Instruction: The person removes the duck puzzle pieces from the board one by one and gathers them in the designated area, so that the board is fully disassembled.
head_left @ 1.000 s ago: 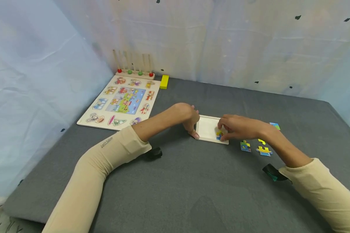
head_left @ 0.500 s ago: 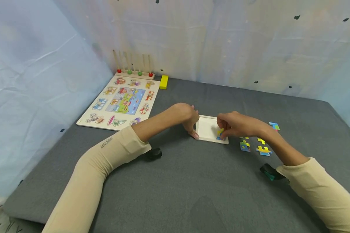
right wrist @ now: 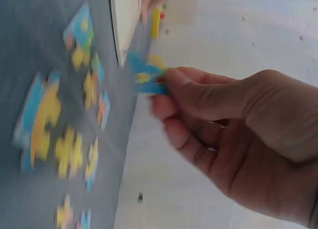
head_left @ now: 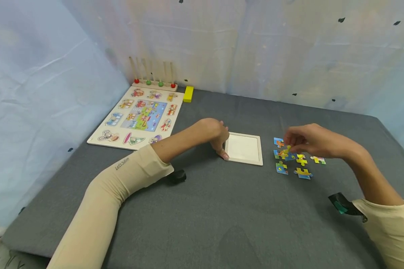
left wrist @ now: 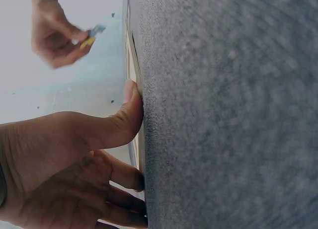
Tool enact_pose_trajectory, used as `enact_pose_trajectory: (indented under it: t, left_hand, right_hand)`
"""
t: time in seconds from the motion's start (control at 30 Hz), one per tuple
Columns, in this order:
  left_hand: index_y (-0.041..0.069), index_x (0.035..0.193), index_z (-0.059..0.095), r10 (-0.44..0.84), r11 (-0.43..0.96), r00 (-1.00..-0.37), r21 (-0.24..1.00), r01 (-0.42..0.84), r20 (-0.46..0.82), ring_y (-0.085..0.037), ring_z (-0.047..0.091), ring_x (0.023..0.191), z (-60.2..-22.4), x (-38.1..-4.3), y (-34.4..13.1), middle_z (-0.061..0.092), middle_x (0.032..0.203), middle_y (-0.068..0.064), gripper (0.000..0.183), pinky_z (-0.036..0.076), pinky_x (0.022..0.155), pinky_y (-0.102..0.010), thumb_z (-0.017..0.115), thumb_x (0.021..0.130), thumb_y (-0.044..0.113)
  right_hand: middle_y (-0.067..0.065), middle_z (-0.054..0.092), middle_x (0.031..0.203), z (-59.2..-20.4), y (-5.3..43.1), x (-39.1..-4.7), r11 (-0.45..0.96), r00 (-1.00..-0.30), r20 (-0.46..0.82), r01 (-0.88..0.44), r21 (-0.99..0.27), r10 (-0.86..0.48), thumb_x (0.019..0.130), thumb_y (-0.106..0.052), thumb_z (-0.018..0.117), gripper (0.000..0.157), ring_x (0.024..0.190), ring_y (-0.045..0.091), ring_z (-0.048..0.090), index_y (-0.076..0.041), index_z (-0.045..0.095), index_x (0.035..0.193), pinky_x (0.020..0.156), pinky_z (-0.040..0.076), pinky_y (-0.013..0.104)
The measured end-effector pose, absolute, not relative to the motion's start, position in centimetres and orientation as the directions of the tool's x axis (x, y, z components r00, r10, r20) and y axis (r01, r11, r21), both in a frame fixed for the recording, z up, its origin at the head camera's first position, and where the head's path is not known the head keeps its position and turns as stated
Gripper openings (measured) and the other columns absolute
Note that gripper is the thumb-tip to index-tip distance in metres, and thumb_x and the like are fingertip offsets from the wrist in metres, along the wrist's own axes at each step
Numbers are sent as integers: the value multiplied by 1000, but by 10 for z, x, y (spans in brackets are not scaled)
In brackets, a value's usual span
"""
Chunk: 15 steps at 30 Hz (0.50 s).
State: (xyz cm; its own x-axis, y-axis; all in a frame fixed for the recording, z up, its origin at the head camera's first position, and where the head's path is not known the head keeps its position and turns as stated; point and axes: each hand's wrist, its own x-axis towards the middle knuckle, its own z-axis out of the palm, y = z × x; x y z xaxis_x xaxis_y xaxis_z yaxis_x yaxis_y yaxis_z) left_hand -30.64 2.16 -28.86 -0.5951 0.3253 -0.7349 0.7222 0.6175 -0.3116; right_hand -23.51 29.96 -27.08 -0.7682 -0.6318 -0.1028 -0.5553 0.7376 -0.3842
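In the head view my right hand [head_left: 314, 140] is raised over loose jigsaw pieces and pinches one blue-and-yellow jigsaw piece between thumb and fingers. The right wrist view shows this held jigsaw piece [right wrist: 148, 76] slightly blurred at the fingertips. A shallow light wooden puzzle tray [head_left: 244, 148] lies flat on the table, its inside bare. My left hand [head_left: 219, 141] holds the tray at its left side, the thumb at the near left corner. In the left wrist view, the left thumb [left wrist: 130, 107] lies against the tray's edge.
Several loose jigsaw pieces [head_left: 303, 173] lie right of the tray on the grey table [head_left: 202, 224]. At the back left are a knobbed picture board [head_left: 121, 129], a pegged stand with red and green beads [head_left: 155, 84] and a yellow block [head_left: 188, 94]. Cloth hangs behind.
My right hand has lifted the jigsaw piece out of the tray's near right corner and carried it right, above the loose pieces. The left hand has stayed at the tray.
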Motion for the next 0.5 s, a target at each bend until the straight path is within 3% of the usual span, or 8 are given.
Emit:
enact_pose_trajectory:
  t: [0.2, 0.5]
  left_hand:
    - [5, 168, 9, 330, 621, -589, -301, 724, -737, -38, -6, 165, -287, -306, 20, -2, 177, -18, 107, 3, 136, -50, 40, 98, 79]
    - [4, 168, 7, 324, 626, -594, -304, 718, -736, -37, -7, 165, -286, -306, 16, -2, 177, -17, 107, 3, 136, -50, 39, 98, 79]
  right_hand:
    - [-4, 66, 83, -273, 343, -231, 819, -771, -319, -426, -384, -551, 96, -3, 73, 12, 73, 4, 62, -11, 65, 101, 66, 54, 26]
    - [0, 64, 76, -288, 374, -239, 872, -727, -506, -272, -406, -463, 94, -3, 74, 18, 65, 8, 59, -5, 58, 102, 60, 51, 27]
